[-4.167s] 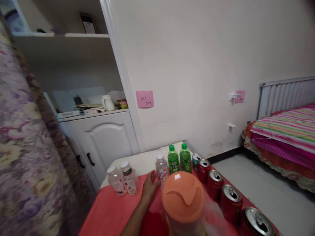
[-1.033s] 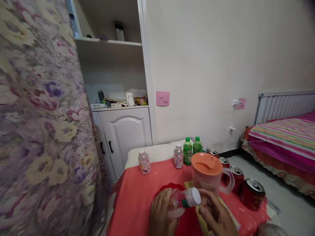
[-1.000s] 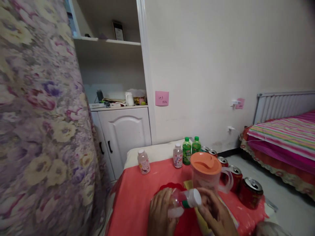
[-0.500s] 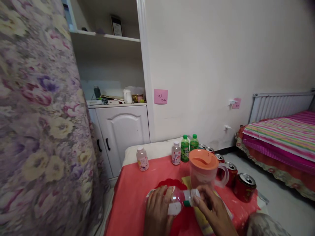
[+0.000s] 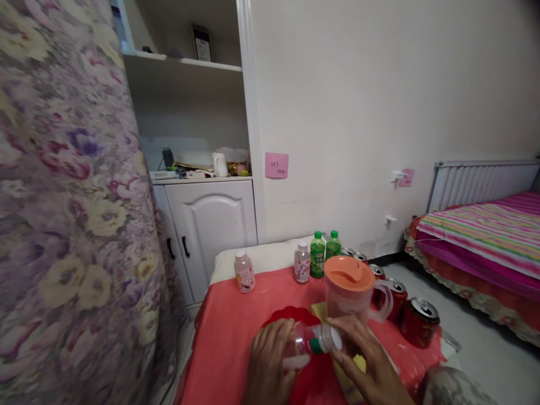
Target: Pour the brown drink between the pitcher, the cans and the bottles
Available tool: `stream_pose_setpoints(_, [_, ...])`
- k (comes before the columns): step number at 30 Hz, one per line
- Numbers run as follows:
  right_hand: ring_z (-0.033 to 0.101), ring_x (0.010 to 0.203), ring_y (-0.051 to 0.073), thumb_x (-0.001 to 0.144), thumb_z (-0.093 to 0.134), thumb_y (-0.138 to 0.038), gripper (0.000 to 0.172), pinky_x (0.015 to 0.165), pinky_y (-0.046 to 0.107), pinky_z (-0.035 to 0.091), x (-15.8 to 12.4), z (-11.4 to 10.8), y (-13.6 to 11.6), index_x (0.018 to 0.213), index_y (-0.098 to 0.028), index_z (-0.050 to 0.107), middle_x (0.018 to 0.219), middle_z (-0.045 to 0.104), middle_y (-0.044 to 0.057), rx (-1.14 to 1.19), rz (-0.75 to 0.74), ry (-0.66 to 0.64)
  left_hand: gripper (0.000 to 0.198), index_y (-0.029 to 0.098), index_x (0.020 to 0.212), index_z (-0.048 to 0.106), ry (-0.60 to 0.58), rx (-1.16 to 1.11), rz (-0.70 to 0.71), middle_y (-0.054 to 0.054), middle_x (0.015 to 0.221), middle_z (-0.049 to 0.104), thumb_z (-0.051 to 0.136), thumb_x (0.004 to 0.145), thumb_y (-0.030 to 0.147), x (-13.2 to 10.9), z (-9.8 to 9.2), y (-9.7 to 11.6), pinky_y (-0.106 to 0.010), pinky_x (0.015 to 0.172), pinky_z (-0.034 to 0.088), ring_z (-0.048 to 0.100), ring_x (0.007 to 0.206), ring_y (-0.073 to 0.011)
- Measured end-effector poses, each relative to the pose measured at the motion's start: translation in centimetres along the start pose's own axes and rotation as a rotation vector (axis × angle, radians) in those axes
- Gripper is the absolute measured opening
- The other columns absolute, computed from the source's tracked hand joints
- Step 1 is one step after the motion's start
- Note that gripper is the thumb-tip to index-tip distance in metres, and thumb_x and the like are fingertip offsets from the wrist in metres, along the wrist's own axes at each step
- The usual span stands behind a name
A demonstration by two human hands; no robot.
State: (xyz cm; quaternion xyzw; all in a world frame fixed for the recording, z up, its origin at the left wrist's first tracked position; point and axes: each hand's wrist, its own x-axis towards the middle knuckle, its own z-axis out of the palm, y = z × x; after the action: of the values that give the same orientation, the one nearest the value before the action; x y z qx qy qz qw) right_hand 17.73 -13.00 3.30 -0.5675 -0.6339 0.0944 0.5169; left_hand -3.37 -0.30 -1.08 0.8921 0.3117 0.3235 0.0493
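Note:
A clear plastic bottle (image 5: 298, 343) lies tilted on its side in my left hand (image 5: 268, 357), whose fingers wrap round its body. A little whitish liquid shows in its lower side. My right hand (image 5: 369, 360) is at the bottle's pale cap (image 5: 334, 338), with thumb below and forefinger above, closed about it. A green patch shows at the neck; I cannot tell what it belongs to. Under the bottle is a red scalloped dish (image 5: 310, 388), partly covered by my hands. Just behind my right hand stands a clear pitcher (image 5: 343, 304) with an orange lid (image 5: 349, 273).
Two small white-capped bottles, one left (image 5: 244, 274) and one centre (image 5: 302, 263), stand on the red tablecloth (image 5: 223, 337). Green bottles (image 5: 318, 256) stand behind the pitcher. Several red cans (image 5: 419, 323) line the right side. A yellow cloth or packet (image 5: 348, 382) lies under my right hand.
The bottle has turned a little in my hands, and its capped end now faces more toward me. My right fingers have shifted round the cap. The things on the table stand as before.

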Motion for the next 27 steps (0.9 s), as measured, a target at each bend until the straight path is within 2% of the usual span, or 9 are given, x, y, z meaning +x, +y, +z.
stream_pose_setpoints(3, [0.068,0.092,0.023,0.086,0.063,-0.038,0.04,0.078,0.031,0.058,0.3,0.3,-0.2,0.124,-0.026,0.061,0.114,0.07,0.008,-0.026,0.095,0.068,0.07,0.023,0.139,0.053,0.001,0.0,-0.013,-0.01,0.136,0.063,0.063,0.07,0.015,-0.1,0.2,0.0,-0.053,0.107,0.045,0.057,0.125,-0.0314])
stream_pose_setpoints(6, [0.069,0.084,0.023,0.088,0.06,-0.044,0.033,0.073,0.032,0.058,0.2,0.5,-0.1,0.112,-0.022,0.064,0.097,0.072,0.008,-0.069,0.199,0.067,0.07,0.027,0.14,0.051,-0.009,0.0,0.017,-0.009,0.137,0.063,0.064,0.072,0.016,-0.1,0.3,0.0,-0.054,0.107,0.045,0.057,0.126,-0.0306])
stream_pose_setpoints(8, [0.068,0.08,0.022,0.09,0.057,-0.043,0.029,0.071,0.031,0.057,0.1,0.5,0.0,0.109,-0.022,0.065,0.094,0.072,0.007,-0.07,0.171,0.045,0.071,0.027,0.141,0.05,-0.013,-0.005,0.033,-0.008,0.137,0.063,0.065,0.072,0.017,-0.1,0.3,-0.1,-0.053,0.107,0.045,0.057,0.126,-0.0305])
stream_pose_setpoints(11, [0.067,0.101,0.024,0.089,0.059,-0.037,0.029,0.081,0.031,0.057,0.0,0.2,-0.1,0.116,-0.025,0.065,0.114,0.069,0.009,-0.037,0.032,0.066,0.07,0.025,0.14,0.05,-0.003,-0.013,0.032,-0.009,0.137,0.063,0.063,0.072,0.016,-0.1,0.2,-0.2,-0.051,0.108,0.045,0.057,0.126,-0.0301])
stream_pose_setpoints(13, [0.066,0.105,0.023,0.089,0.059,-0.034,0.035,0.08,0.029,0.058,0.1,0.0,-0.5,0.124,-0.028,0.062,0.124,0.066,0.009,-0.019,0.0,0.064,0.069,0.024,0.14,0.051,0.004,-0.014,0.029,-0.009,0.138,0.062,0.063,0.072,0.017,-0.2,0.2,-0.1,-0.051,0.108,0.045,0.057,0.126,-0.0301])
stream_pose_setpoints(16, [0.069,0.093,0.021,0.088,0.062,-0.035,0.035,0.074,0.027,0.059,0.3,-0.1,-1.0,0.121,-0.027,0.064,0.116,0.069,0.008,-0.017,0.061,0.074,0.069,0.024,0.139,0.052,0.001,-0.01,0.041,-0.009,0.137,0.063,0.061,0.072,0.015,-0.1,0.3,0.2,-0.05,0.109,0.045,0.058,0.126,-0.0298])
stream_pose_setpoints(19, [0.069,0.095,0.023,0.086,0.064,-0.036,0.025,0.081,0.031,0.059,0.4,-0.2,-1.3,0.108,-0.025,0.069,0.103,0.072,0.007,-0.047,0.058,0.098,0.067,0.023,0.137,0.054,-0.016,-0.021,0.05,-0.008,0.135,0.065,0.06,0.071,0.013,0.0,0.4,0.4,-0.05,0.11,0.045,0.058,0.126,-0.0288])
stream_pose_setpoints(23, [0.069,0.104,0.025,0.088,0.06,-0.03,0.033,0.077,0.029,0.06,0.2,-0.5,-1.1,0.12,-0.028,0.066,0.114,0.07,0.009,-0.039,-0.044,0.045,0.066,0.022,0.136,0.056,-0.043,-0.047,0.032,-0.009,0.135,0.065,0.062,0.071,0.015,0.0,0.4,0.5,-0.049,0.11,0.046,0.058,0.126,-0.029])
stream_pose_setpoints(27, [0.069,0.103,0.024,0.087,0.061,-0.031,0.037,0.067,0.025,0.06,0.1,-0.5,-0.7,0.124,-0.029,0.065,0.122,0.068,0.01,-0.01,-0.014,0.036,0.066,0.022,0.138,0.054,-0.03,-0.061,0.031,-0.009,0.135,0.064,0.062,0.073,0.016,-0.1,0.6,0.4,-0.048,0.109,0.047,0.058,0.126,-0.0284])
